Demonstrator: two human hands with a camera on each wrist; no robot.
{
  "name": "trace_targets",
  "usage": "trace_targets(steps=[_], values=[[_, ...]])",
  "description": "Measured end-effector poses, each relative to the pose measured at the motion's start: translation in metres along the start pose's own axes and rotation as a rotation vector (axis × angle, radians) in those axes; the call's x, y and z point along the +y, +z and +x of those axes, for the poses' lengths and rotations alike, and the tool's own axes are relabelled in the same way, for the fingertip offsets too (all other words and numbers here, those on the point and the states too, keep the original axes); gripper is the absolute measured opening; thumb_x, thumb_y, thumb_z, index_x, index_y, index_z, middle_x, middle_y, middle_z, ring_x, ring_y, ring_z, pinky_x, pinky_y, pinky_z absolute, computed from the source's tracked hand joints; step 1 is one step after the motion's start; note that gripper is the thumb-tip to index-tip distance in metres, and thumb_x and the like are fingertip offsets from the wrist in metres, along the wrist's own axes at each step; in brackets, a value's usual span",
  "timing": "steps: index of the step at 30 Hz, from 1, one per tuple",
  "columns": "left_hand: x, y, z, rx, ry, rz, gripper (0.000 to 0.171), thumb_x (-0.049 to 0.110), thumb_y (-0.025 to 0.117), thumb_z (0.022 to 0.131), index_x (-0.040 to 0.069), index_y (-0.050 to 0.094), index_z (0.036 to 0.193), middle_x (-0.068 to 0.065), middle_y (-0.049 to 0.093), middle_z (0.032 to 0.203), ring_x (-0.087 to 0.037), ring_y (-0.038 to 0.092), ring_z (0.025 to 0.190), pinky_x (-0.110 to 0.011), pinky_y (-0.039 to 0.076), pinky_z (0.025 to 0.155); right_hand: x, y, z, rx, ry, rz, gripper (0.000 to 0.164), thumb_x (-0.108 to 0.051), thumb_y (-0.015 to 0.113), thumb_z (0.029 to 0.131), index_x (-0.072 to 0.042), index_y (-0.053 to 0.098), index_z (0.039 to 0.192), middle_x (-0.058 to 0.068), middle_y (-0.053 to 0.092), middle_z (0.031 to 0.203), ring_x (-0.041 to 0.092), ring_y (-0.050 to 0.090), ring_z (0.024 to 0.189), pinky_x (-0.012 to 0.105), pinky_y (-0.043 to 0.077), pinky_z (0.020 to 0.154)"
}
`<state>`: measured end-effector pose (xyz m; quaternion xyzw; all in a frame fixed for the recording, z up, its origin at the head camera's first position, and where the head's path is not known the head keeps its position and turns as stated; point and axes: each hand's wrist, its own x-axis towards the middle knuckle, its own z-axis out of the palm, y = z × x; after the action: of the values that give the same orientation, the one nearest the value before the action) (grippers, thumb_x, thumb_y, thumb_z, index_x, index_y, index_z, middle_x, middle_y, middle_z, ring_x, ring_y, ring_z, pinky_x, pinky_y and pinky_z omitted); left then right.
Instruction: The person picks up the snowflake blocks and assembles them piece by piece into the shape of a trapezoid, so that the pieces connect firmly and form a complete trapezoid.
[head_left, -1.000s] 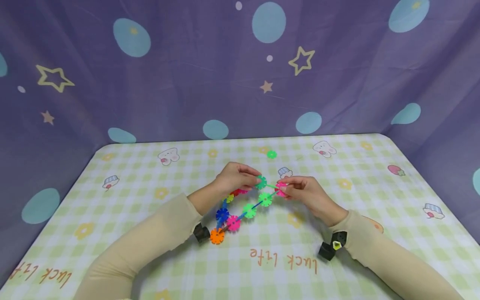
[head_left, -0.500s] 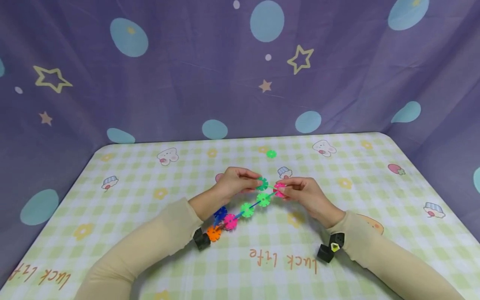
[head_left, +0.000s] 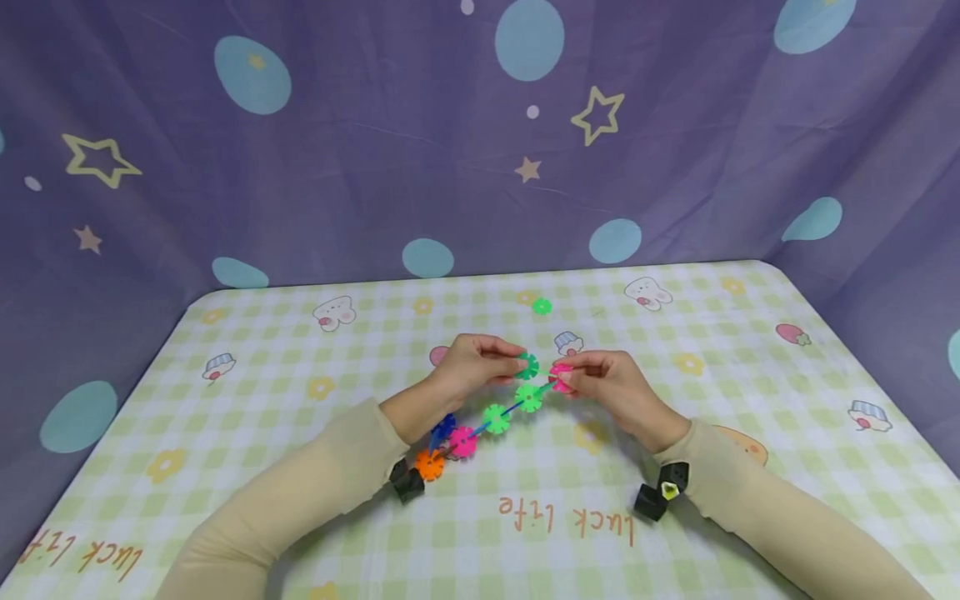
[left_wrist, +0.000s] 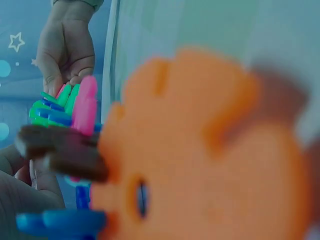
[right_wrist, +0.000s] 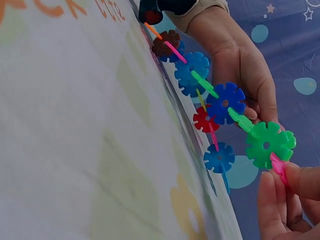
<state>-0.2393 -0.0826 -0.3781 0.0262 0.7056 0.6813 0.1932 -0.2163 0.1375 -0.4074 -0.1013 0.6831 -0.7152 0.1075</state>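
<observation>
A chain of colourful snowflake discs, slotted edge to edge, hangs between the hands. My left hand (head_left: pixel 480 367) pinches a teal-green disc (head_left: pixel 530 366) between thumb and fingers. Close on its right, my right hand (head_left: pixel 618 387) grips a pink disc (head_left: pixel 560 378) at the chain's upper bend. From there the chain slants down left through a bright green disc (head_left: pixel 528 398) and another pink one (head_left: pixel 463 442) to an orange disc (head_left: pixel 430 465) beside the left wrist. That orange disc (left_wrist: pixel 200 130) fills much of the left wrist view. Red and blue discs (right_wrist: pixel 219 157) dangle in the right wrist view.
A loose green disc (head_left: pixel 542 307) lies near the back of the table, on a checked cloth (head_left: pixel 420 550) printed with cartoons. Black wrist cameras (head_left: pixel 407 481) sit under both wrists. A purple patterned curtain (head_left: pixel 337 150) stands behind the table.
My left hand has moved slightly right and nearer me, bringing the teal-green disc closer to the pink one. The chain's left part is now mostly hidden behind it. My right hand has barely moved.
</observation>
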Motion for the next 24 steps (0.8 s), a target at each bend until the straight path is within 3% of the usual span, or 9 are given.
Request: trace_targets(steps=[7, 13, 19, 24], values=[[0.003, -0.003, 0.003, -0.014, 0.034, 0.085, 0.022, -0.001, 0.070, 0.081, -0.007, 0.068, 0.102, -0.014, 0.072, 0.092, -0.012, 0.067, 0.069, -0.039, 0.056, 0.075, 0.002, -0.002, 0.003, -0.025, 0.017, 0.014, 0.035, 0.005, 0.058, 0.088, 0.025, 0.049, 0.115, -0.001, 0.071, 0.087, 0.015, 0.068, 0.074, 0.031, 0.057, 0.071], [0.009, -0.012, 0.007, -0.036, 0.050, 0.136, 0.025, 0.005, 0.072, 0.082, -0.003, 0.069, 0.105, -0.011, 0.072, 0.094, -0.021, 0.069, 0.082, -0.035, 0.056, 0.075, 0.005, -0.006, 0.002, -0.033, 0.036, 0.014, 0.037, 0.004, 0.058, 0.089, 0.025, 0.048, 0.117, -0.001, 0.071, 0.088, 0.010, 0.067, 0.074, 0.029, 0.056, 0.071], [0.013, -0.033, 0.026, -0.133, 0.110, 0.184, 0.026, 0.010, 0.070, 0.086, -0.002, 0.068, 0.108, -0.012, 0.071, 0.102, -0.028, 0.067, 0.093, -0.042, 0.054, 0.081, 0.004, -0.010, 0.001, -0.043, 0.062, 0.007, 0.036, 0.006, 0.057, 0.088, 0.025, 0.048, 0.118, -0.003, 0.071, 0.086, 0.012, 0.068, 0.074, 0.028, 0.056, 0.071], [0.015, -0.044, 0.047, -0.197, 0.165, 0.226, 0.028, 0.010, 0.069, 0.086, -0.001, 0.067, 0.111, -0.012, 0.069, 0.108, -0.022, 0.066, 0.096, -0.045, 0.052, 0.086, 0.003, -0.012, 0.000, -0.062, 0.073, -0.017, 0.035, 0.007, 0.055, 0.088, 0.024, 0.049, 0.118, -0.003, 0.071, 0.084, 0.011, 0.067, 0.073, 0.028, 0.056, 0.071]])
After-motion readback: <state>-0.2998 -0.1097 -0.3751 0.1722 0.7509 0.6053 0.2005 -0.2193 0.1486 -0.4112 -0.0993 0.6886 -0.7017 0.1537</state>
